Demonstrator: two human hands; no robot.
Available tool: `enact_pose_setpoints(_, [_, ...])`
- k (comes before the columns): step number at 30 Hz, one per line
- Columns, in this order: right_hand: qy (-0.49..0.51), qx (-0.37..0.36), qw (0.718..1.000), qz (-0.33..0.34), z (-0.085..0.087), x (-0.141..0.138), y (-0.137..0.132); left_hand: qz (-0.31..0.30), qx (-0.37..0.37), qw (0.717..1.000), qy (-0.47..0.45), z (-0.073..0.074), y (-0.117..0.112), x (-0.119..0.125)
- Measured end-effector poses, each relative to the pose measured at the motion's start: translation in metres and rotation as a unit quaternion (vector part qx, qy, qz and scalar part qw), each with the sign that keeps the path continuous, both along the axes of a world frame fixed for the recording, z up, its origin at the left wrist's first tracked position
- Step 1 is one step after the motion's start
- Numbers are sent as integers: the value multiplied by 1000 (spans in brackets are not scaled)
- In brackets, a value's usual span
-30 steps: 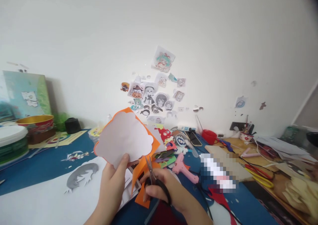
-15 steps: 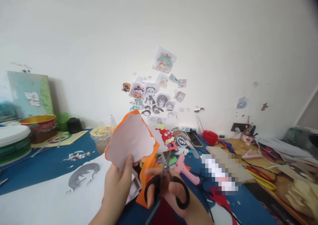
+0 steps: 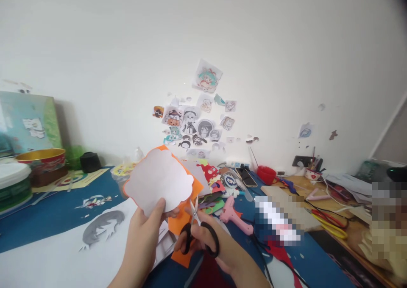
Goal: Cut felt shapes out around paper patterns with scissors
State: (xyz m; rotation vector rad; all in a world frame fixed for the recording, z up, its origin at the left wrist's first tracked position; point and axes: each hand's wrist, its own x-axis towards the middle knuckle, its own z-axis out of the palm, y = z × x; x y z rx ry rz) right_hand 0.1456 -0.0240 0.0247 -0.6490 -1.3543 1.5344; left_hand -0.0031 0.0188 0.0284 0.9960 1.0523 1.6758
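Observation:
My left hand (image 3: 148, 226) grips a white cloud-shaped paper cutout (image 3: 155, 180) together with orange paper (image 3: 197, 187) behind it, the thumb on the white face. Orange shows along the cutout's left, top and right edges. In my right hand (image 3: 211, 237) are black-handled scissors (image 3: 194, 214), fingers through the loops. Their blades are parted and point up at the lower right edge of the orange paper. Whether they touch it I cannot tell. A strip of orange paper (image 3: 178, 222) hangs below, between my hands.
A pink glue gun (image 3: 235, 217) lies right of the scissors, with colored paper scraps (image 3: 213, 201) behind it. A white sheet with a grey drawing (image 3: 103, 228) covers the left front. A phone (image 3: 247, 177), a red cup (image 3: 266, 175) and a green-and-white tub (image 3: 14, 188) stand farther out.
The scissors have moved left and closer to the orange paper, their blades still parted. My left hand has shifted left with the cutout and tilted it flatter. The whole view has shifted slightly.

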Motion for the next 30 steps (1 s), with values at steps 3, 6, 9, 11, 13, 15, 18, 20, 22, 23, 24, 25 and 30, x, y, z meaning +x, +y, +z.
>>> enact_pose_setpoints(3, [-25, -3, 1000, -16, 1, 1, 1, -59, -39, 996, -48, 2, -1, 1])
enact_pose_setpoints(6, [-20, 7, 999, -39, -1, 2, 5, -49, -50, 997, 15, 1, 0, 1])
enact_pose_setpoints(9, [-10, 20, 996, -81, -5, 4, 10, -18, -35, 985, 166, -1, 2, 1])
enact_pose_setpoints(11, [-26, 31, 994, -106, -8, 4, 13, -16, -19, 972, 233, -1, 1, 1])
enact_pose_setpoints(13, [-41, 35, 991, -125, -8, 4, 15, -25, -12, 966, 257, 1, -1, 2])
enact_pose_setpoints(15, [-41, 30, 989, -139, -8, 3, 15, -32, -16, 964, 262, 4, -3, 3])
enact_pose_setpoints(18, [-31, 28, 987, -156, -9, 2, 15, -51, -6, 968, 244, 6, -5, 6])
enact_pose_setpoints(20, [-32, 34, 985, -165, -10, 1, 16, -69, -6, 975, 210, 6, -6, 6])
enact_pose_setpoints(22, [-44, 47, 982, -175, -11, 2, 17, -85, -30, 983, 162, 4, -6, 6])
enact_pose_setpoints(23, [-52, 56, 980, -181, -12, 2, 17, -91, -46, 986, 134, 3, -7, 6])
enact_pose_setpoints(24, [-61, 66, 978, -187, -12, 3, 18, -95, -58, 988, 106, 4, -7, 5])
enact_pose_setpoints(25, [-67, 75, 976, -192, -13, 3, 18, -97, -64, 990, 77, 5, -8, 5])
enact_pose_setpoints(30, [-87, 96, 974, -185, -14, 6, 20, -77, -60, 995, -29, 21, -9, -1])
